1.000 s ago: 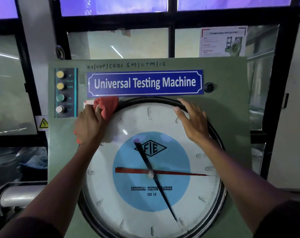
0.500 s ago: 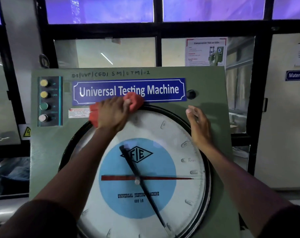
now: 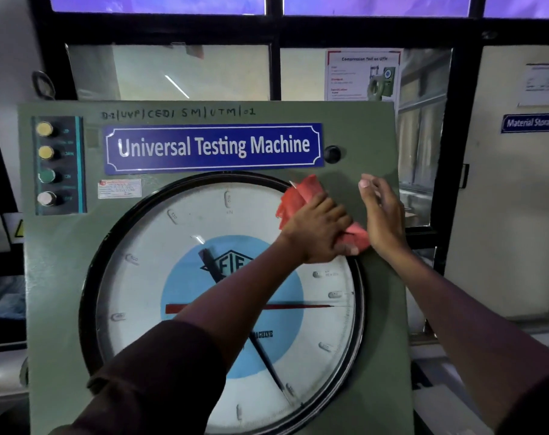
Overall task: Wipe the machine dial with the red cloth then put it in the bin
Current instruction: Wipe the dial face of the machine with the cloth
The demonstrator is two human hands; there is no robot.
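Observation:
The large round dial [image 3: 160,277] with a white face, blue centre, black pointer and red pointer fills the green machine panel [image 3: 56,265]. My left hand [image 3: 317,230] presses the crumpled red cloth [image 3: 298,199] against the dial's upper right rim. My right hand [image 3: 383,215] rests flat on the green panel just right of the rim, fingers pointing up, touching the cloth's lower corner. No bin is in view.
A blue "Universal Testing Machine" nameplate [image 3: 213,147] sits above the dial. A strip of several push buttons [image 3: 47,164] runs down the panel's left side, and a black knob [image 3: 332,153] is at the plate's right. Windows with black frames stand behind.
My left hand has swept the red cloth along the dial's top rim from the upper left to the upper right. My right hand has shifted right, off the rim onto the panel.

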